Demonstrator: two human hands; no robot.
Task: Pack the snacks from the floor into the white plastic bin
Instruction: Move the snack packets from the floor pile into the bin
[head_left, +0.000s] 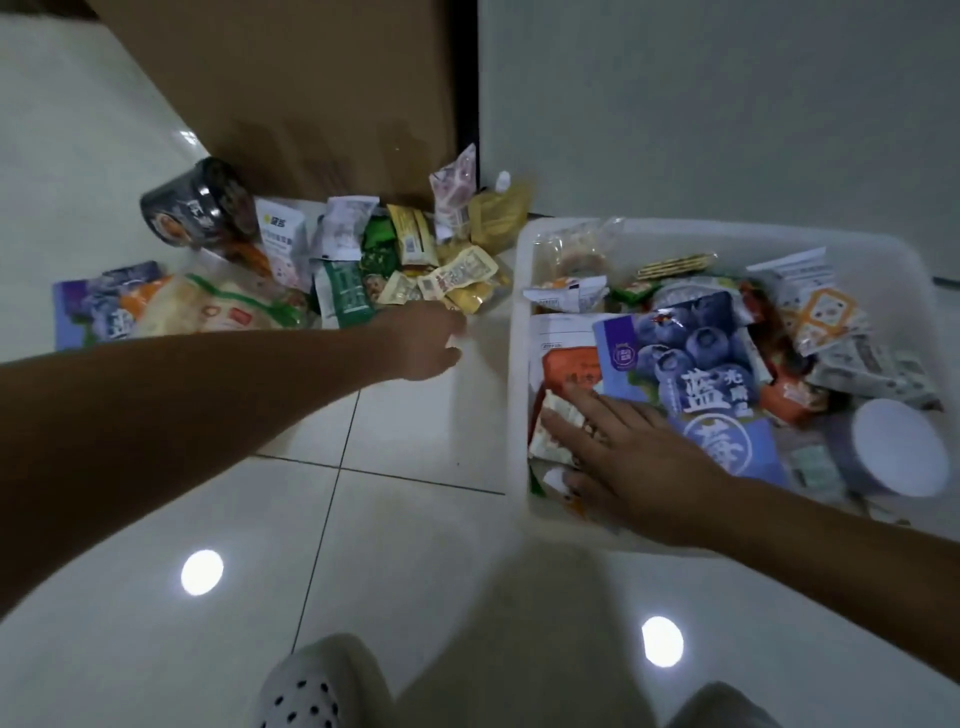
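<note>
A pile of snacks (363, 265) lies on the floor against a cardboard box: yellow packets (457, 278), green packs, a dark round tub (195, 210) and a blueberry bag (104, 312). My left hand (426, 343) reaches to the pile's near edge just below the yellow packets; its fingers are blurred and turned away. The white plastic bin (519, 364) on the right holds several snacks, with a big blueberry bag (696, 374) on top. My right hand (623, 452) lies flat with fingers spread on a pale packet (556, 431) in the bin's near left corner.
A brown cardboard box (291, 93) stands behind the pile, with a grey wall (727, 104) behind the bin. A round white-lidded tub (898, 447) lies in the bin's right side. My knee and a white perforated shoe (311, 691) are at the bottom, on glossy white tiles.
</note>
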